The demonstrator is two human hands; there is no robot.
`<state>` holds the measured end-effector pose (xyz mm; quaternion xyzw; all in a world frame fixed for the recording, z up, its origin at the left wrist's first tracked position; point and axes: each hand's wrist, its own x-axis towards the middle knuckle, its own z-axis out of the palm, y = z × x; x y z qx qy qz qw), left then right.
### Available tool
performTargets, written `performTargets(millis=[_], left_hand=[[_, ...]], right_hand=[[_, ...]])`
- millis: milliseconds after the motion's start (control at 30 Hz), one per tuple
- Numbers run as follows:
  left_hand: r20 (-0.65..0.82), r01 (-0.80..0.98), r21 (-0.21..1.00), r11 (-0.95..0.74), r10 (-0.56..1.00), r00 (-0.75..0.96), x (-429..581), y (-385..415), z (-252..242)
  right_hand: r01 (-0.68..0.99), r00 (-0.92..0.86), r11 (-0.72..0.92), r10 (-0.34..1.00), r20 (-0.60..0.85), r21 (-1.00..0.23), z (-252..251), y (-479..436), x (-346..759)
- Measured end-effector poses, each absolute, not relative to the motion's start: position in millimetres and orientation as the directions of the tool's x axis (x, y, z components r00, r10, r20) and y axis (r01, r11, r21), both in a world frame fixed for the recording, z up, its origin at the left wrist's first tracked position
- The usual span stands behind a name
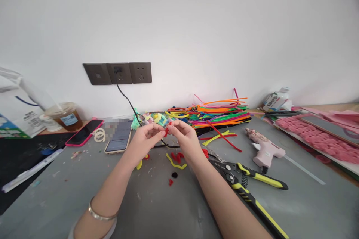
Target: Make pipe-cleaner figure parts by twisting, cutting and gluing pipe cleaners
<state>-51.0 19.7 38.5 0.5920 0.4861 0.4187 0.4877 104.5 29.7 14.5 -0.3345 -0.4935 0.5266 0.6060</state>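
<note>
Over the grey table (157, 205), my left hand (146, 138) and my right hand (185, 138) meet fingertip to fingertip. Both pinch a small red pipe-cleaner piece (167, 130) between them. Below the hands lie short cut bits: a bent yellow piece (174, 163), red scraps (177, 156), a black bit (174, 174). A heap of colourful pipe cleaners (218, 114) lies just beyond my right hand. Black-and-yellow wire cutters (249, 183) rest beside my right forearm.
A pink glue gun (265, 150) lies at the right, with pink material (316, 140) on a board beyond. Two phones (119, 138) (84, 132), an iced drink cup (66, 116) and a carton (17, 119) stand at the left. A black cable (130, 104) hangs from wall sockets (117, 73).
</note>
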Motion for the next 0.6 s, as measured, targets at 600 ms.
performTargets(millis=[600], left_hand=[[-0.05, 0.096, 0.995, 0.026, 0.966, 0.253, -48.6, 18.4, 40.2]], right_hand=[[-0.385, -0.071, 0.192, 0.969, 0.237, -0.903, 12.1, 30.3, 102.2]])
